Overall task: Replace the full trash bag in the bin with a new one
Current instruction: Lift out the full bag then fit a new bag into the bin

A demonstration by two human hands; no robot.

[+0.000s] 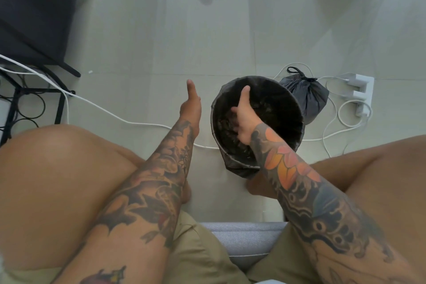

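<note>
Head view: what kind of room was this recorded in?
Probably a home living room or home office: pale tiled floor, a grey cushioned seat under the person, and a white power strip with chargers trailing cables.

- One round bin (pixel 288 108), lined with one black bag (pixel 239 166).
- One tied-off full trash bag (pixel 307 97) on the floor just behind the bin.
- Two hands: the left hand (pixel 191 104) beside the bin, the right hand (pixel 243 117) inside it.
- One white power strip (pixel 362 90), with at least two white plugs seated in it.
- Several white cables (pixel 115 115) across the tiles; exact count unclear.
- One dark chair (pixel 34 14).
</note>
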